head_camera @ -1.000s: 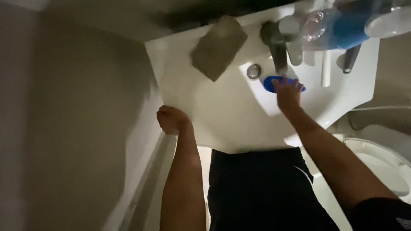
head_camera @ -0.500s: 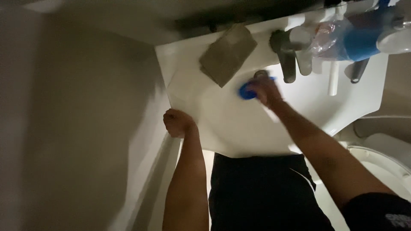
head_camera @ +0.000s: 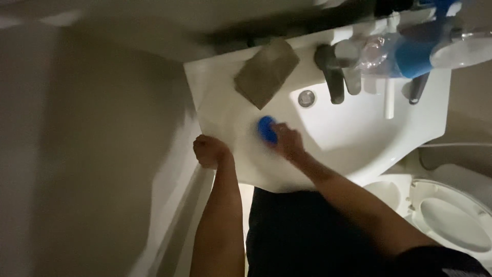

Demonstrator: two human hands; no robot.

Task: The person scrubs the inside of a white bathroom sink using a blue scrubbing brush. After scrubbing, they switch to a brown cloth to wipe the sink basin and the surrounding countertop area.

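My right hand (head_camera: 288,142) is shut on a blue scrubber (head_camera: 266,129) and presses it against the inside left wall of a white sink (head_camera: 359,138). My left hand (head_camera: 210,151) is closed over the sink's front left rim. A grey-brown cloth (head_camera: 266,72) lies folded on the sink's back left ledge, above the scrubber. The drain overflow hole (head_camera: 306,98) shows on the basin's back wall, just right of the cloth.
A dark tap (head_camera: 332,72) stands at the back of the basin, with bottles and a blue container (head_camera: 415,54) beside it. A white toilet (head_camera: 451,215) with its lid up is at the lower right. A pale wall fills the left side.
My right hand has swept the blue scrubber from the right of the basin near the tap across to the left side. My left hand has stayed on the rim.
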